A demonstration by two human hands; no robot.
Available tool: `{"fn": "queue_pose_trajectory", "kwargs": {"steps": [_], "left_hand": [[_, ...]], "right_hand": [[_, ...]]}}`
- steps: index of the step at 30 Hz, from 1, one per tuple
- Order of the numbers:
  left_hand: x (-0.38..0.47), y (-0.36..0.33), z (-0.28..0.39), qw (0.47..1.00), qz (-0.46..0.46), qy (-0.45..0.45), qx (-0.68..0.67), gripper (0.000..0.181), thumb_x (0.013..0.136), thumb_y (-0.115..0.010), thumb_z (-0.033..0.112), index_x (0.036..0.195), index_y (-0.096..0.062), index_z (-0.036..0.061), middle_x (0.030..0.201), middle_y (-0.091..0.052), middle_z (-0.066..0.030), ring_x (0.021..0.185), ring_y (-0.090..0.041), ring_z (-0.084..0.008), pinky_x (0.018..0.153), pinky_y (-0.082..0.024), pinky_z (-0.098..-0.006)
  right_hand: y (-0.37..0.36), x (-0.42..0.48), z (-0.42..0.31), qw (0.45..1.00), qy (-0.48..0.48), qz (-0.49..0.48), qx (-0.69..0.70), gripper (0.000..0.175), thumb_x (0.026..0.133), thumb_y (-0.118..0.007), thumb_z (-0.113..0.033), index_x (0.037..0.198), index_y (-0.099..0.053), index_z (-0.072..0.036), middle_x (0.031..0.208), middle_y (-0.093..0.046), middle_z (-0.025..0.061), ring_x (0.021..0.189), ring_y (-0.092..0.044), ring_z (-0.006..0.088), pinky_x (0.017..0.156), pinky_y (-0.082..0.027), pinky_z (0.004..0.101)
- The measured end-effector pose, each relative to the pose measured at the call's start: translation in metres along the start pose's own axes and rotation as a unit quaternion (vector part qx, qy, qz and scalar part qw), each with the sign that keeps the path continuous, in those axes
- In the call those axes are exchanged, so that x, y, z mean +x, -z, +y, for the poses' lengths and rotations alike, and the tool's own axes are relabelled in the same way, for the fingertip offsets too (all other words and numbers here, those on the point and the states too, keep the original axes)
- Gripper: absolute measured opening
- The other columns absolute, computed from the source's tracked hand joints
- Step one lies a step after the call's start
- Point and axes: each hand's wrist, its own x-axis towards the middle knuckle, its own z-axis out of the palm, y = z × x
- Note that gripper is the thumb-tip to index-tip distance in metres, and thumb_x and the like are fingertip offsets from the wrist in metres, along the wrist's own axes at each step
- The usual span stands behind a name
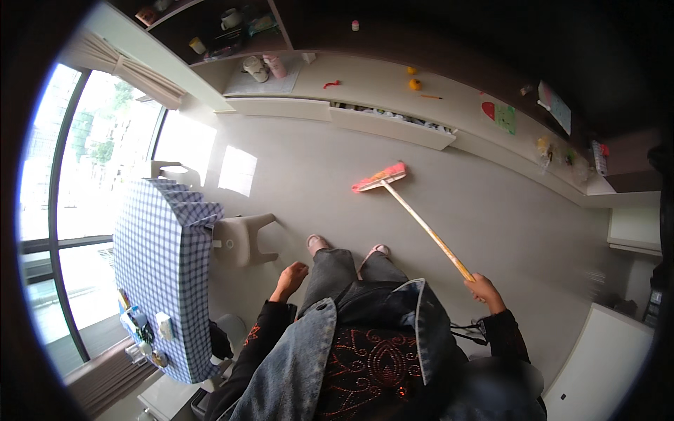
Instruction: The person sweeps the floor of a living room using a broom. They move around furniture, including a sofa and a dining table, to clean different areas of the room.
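Observation:
My right hand [482,290] is closed around the upper end of a broom's wooden handle [429,230]. The handle slants away from me to the far left. At its far end the broom head [380,178], with pink and orange bristles, is at the grey floor in front of my feet. My left hand [291,279] hangs beside my left thigh with its fingers loosely curled, and I see nothing in it. A beige plastic stool [245,239] stands nearest to that hand, to its left.
A table under a blue checked tablecloth [152,263] stands left, by the window. Ahead runs a long white counter [363,79] holding small items; below it, a filled drawer [392,126] is pulled out. A white cabinet [595,363] is at lower right.

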Motion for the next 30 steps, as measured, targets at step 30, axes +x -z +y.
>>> {"fn": "queue_pose_trajectory", "kwargs": {"steps": [30], "left_hand": [[-0.107,0.039,-0.154,0.979,0.073,0.114,-0.156,0.028,0.080,-0.052,0.025,0.091,-0.061,0.0008,0.076,-0.065,-0.0106,0.072,-0.063,-0.0188,0.068,-0.048,-0.0284]], "right_hand": [[-0.164,-0.036,-0.352,0.811,0.563,0.134,0.084,0.036,0.079,-0.064,-0.030,0.108,-0.054,-0.010,0.083,-0.056,0.0008,0.071,-0.052,0.0066,0.052,-0.043,0.0211]]}}
